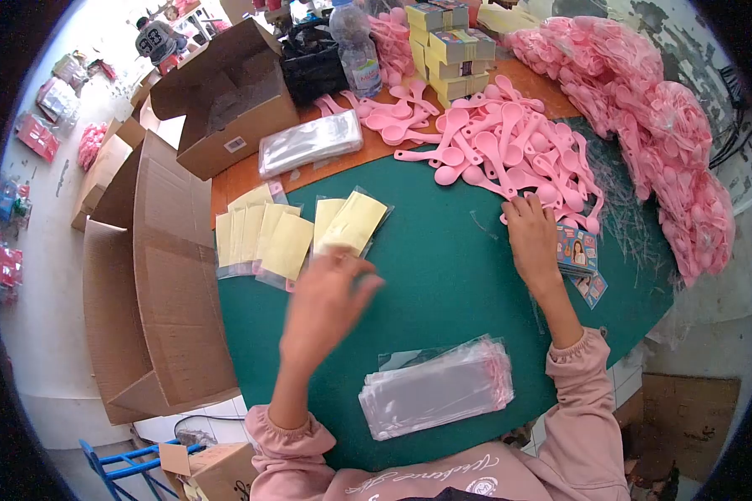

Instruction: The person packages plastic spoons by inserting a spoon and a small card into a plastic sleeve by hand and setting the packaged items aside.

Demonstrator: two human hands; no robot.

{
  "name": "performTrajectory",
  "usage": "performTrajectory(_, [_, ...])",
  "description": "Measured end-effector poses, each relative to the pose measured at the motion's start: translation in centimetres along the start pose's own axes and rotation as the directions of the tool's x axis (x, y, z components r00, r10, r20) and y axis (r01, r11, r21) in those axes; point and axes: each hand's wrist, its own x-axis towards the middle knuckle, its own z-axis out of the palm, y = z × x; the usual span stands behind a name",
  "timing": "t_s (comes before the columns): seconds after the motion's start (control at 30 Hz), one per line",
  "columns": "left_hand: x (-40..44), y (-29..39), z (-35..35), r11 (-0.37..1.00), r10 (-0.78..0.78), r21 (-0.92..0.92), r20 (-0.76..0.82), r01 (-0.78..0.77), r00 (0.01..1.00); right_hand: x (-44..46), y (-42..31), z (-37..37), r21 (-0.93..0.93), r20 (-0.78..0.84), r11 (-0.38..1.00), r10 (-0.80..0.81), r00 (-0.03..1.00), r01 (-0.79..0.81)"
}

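Note:
My left hand [330, 301] is over the green mat, blurred by motion, its thumb apart from the fingers. Its fingertips are at the lower edge of a yellow card in a clear bag [355, 221]. Several more bagged yellow cards [287, 246] overlap to its left. At the near edge of the spoon heap, my right hand [530, 238] has its fingers bent down over a pink spoon [503, 219], mostly hidden by them. The pink plastic spoons [514, 138] lie in a loose heap beyond. Beside that wrist sits a stack of printed blue cards [578, 250].
Clear plastic bags [434, 388] lie in front of me on the green mat [434, 292]. Another bag bundle [311, 144] lies near an open carton [226, 100]. Behind are a bottle [357, 50] and card stacks [451, 54]. Bagged spoons [643, 117] line the right; a big carton [159, 275] stands left.

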Motion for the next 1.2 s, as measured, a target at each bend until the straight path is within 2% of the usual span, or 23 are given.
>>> performTrajectory(0.07, [0.1,2.5,2.4,0.937,0.228,-0.326,0.293,-0.128,0.929,0.2,0.0,0.0,0.006,0.013,1.0,-0.023,1.0,0.023])
performTrajectory(0.13, [-1.0,4.5,5.3,0.879,0.214,-0.477,0.43,0.02,0.877,0.3,-0.1,-0.5,0.01,0.025,0.999,-0.05,0.998,0.049])
performTrajectory(0.2, [-1.4,4.9,7.0,0.857,0.242,-0.514,0.435,0.018,0.867,0.7,-0.2,-2.0,0.145,-0.153,0.989,0.0,0.988,0.023])
performTrajectory(0.23, [-1.4,4.9,7.4,0.835,0.272,-0.55,0.44,0.017,0.856,0.9,-0.4,-2.7,0.147,-0.152,0.989,-0.001,0.988,0.023])
performTrajectory(0.3, [-0.9,4.4,7.1,0.827,0.299,-0.562,0.442,0.001,0.846,1.1,-0.8,-4.4,0.534,-0.339,0.845,0.237,0.91,-0.021])
performTrajectory(0.33, [-0.7,4.2,6.8,0.784,0.287,-0.616,0.467,0.075,0.836,1.0,-0.8,-5.4,0.534,-0.34,0.845,0.239,0.91,-0.023])
performTrajectory(0.37, [-0.4,4.0,6.5,0.734,0.277,-0.662,0.493,0.149,0.825,0.5,-0.9,-6.5,0.71,-0.209,0.701,0.305,0.929,-0.071])
performTrajectory(0.4, [-0.2,3.9,6.1,0.735,0.276,-0.661,0.494,0.149,0.825,0.1,-1.1,-7.2,0.844,-0.065,0.52,0.339,0.939,-0.129])
performTrajectory(0.43, [0.0,3.9,5.6,0.725,0.21,-0.649,0.528,0.231,0.823,-0.2,-1.2,-7.4,0.845,-0.066,0.52,0.338,0.939,-0.128])
performTrajectory(0.47, [0.0,3.8,5.4,0.707,0.144,-0.635,0.561,0.312,0.815,-0.4,-1.3,-7.6,0.951,0.094,0.244,0.358,0.929,-0.19])
performTrajectory(0.5, [0.0,3.4,5.8,0.706,0.142,-0.635,0.561,0.314,0.816,-0.6,-1.4,-7.6,0.966,0.255,-0.052,0.328,0.91,-0.252])
performTrajectory(0.57, [0.0,2.2,7.1,0.605,0.145,-0.748,0.44,0.273,0.886,-1.0,-1.3,-6.9,0.963,0.263,-0.039,0.337,0.904,-0.266])
performTrajectory(0.63, [0.2,2.4,6.5,0.639,0.115,-0.714,0.457,0.286,0.882,-1.1,-1.3,-6.4,0.946,0.181,0.188,0.371,0.911,-0.264])
performTrajectory(0.73, [0.2,2.3,6.6,0.614,0.094,-0.721,0.47,0.32,0.878,-1.3,-1.8,-6.3,0.952,0.102,0.217,0.438,0.893,-0.215])
performTrajectory(0.77, [0.2,2.5,6.5,0.647,0.093,-0.697,0.473,0.308,0.876,-1.4,-1.8,-6.5,0.952,0.102,0.217,0.437,0.893,-0.215])
performTrajectory(0.83, [0.1,2.7,6.3,0.678,0.091,-0.673,0.477,0.296,0.874,-1.6,-1.6,-6.8,0.967,0.094,0.218,0.182,0.979,-0.134])
performTrajectory(0.87, [0.1,2.8,6.2,0.688,0.089,-0.667,0.468,0.285,0.879,-1.7,-1.7,-6.9,0.967,0.095,0.217,0.18,0.979,-0.134])
performTrajectory(0.93, [0.0,2.9,6.0,0.701,0.086,-0.659,0.458,0.273,0.885,-1.7,-2.1,-6.9,0.935,0.179,0.32,-0.043,0.983,-0.156])
performTrajectory(1.0, [-0.2,2.9,5.9,0.771,0.121,-0.621,0.361,0.141,0.925,-1.6,-2.4,-6.8,0.928,0.211,0.326,-0.067,0.975,-0.178])
performTrajectory(1.13, [-0.1,3.5,4.3,0.856,0.141,-0.512,0.367,0.073,0.92,-1.6,-2.3,-7.0,0.898,0.284,0.377,-0.106,0.953,-0.226])
performTrajectory(1.2, [-0.3,3.5,3.8,0.894,0.098,-0.448,0.238,0.02,0.966,-1.6,-2.3,-6.9,0.902,0.252,0.387,-0.113,0.961,-0.191])
